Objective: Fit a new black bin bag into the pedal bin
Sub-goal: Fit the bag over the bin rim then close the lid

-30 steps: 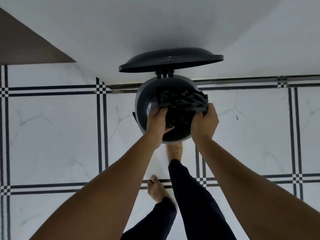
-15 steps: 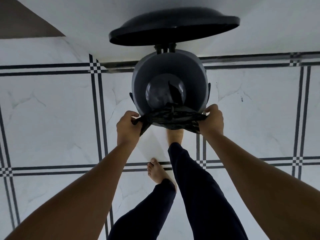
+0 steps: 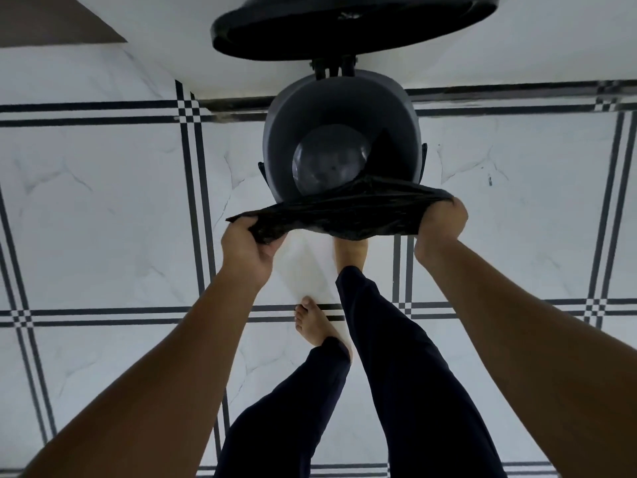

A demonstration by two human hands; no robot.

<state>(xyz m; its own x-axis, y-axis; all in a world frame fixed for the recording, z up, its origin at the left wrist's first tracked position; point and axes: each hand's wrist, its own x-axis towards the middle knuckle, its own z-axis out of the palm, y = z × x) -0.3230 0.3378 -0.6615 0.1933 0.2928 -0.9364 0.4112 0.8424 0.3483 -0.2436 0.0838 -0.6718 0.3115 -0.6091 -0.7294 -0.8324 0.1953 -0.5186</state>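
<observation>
We reach both arms forward and down, our left hand [image 3: 246, 248] clenched on one end of the black bin bag [image 3: 339, 210] and our right hand [image 3: 439, 225] gripping the other end, wrist bent. The bag stretches between them across the near rim of the open pedal bin [image 3: 339, 132], its lid [image 3: 351, 24] raised, our foot [image 3: 350, 251] just below the bag

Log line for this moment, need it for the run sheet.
bin bag: stretched across pedal bin near rim | left hand: gripping bag end | right hand: gripping other end | lid: up
</observation>
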